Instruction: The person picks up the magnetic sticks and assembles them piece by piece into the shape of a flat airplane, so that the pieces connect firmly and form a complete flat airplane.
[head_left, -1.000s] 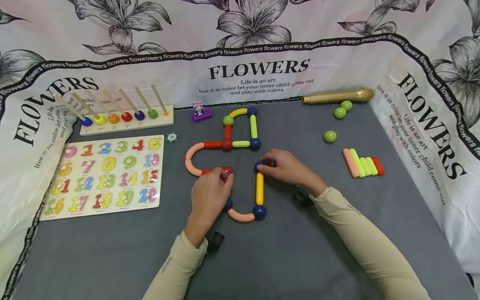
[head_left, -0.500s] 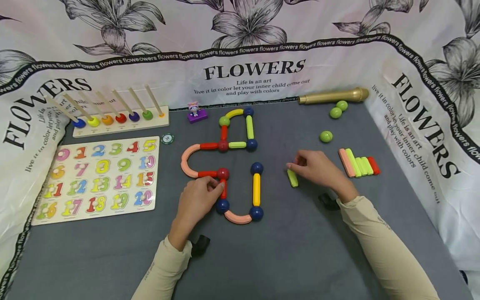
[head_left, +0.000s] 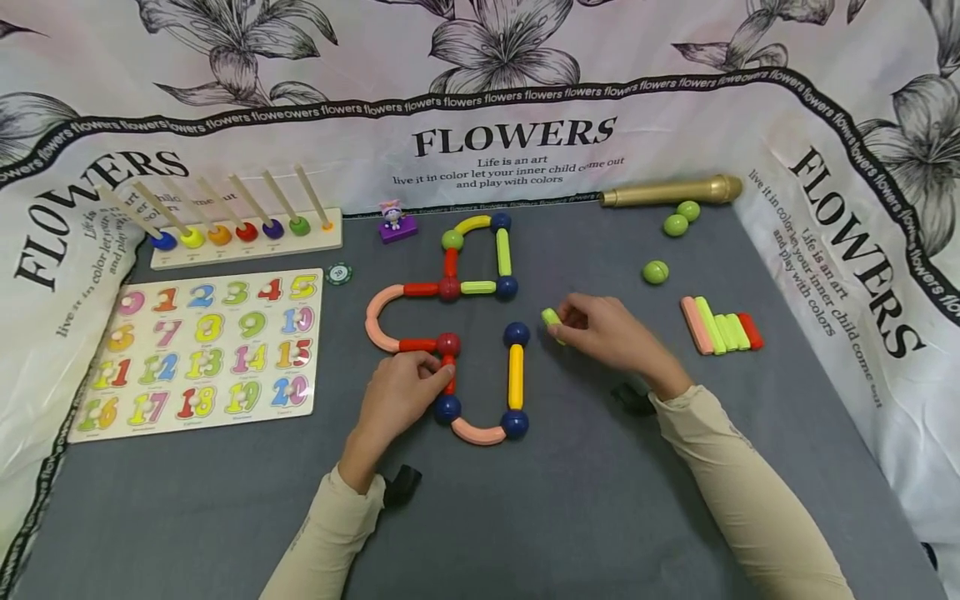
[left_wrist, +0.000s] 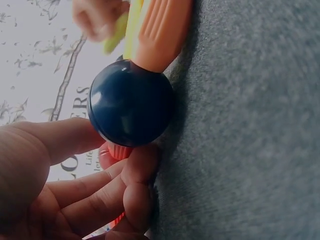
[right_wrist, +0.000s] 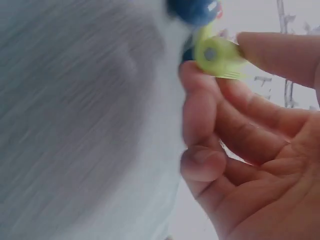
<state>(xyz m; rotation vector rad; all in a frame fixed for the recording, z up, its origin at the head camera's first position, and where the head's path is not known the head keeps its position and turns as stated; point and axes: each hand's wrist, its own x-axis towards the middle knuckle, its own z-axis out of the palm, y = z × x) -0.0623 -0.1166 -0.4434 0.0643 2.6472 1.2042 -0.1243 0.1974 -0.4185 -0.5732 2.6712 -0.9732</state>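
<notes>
With my left hand (head_left: 392, 398) I pinch the short red stick (head_left: 450, 383) that joins a red ball (head_left: 447, 344) to a blue ball (head_left: 447, 408). That blue ball stands close up in the left wrist view, with a pink curved stick (left_wrist: 162, 35) on its far side. My right hand (head_left: 613, 335) holds a light green stick (head_left: 551, 319) between thumb and fingers; its round end shows in the right wrist view. Just left of this stick lies another blue ball (head_left: 516, 334), on top of a yellow stick (head_left: 516, 379). The balls and sticks form one winding figure.
Loose green, pink and red sticks (head_left: 722, 325) lie on the right, with green balls (head_left: 656, 272) and a gold microphone-like stick (head_left: 671, 192) behind. A number board (head_left: 198, 354), peg rack (head_left: 247, 242), chip (head_left: 339, 273) and small figurine (head_left: 393, 222) stand left and back.
My right hand left the upper blue ball, took up a light green stick to its right and brought it back leftward. My left hand shifted from the red ball down to the red stick.
</notes>
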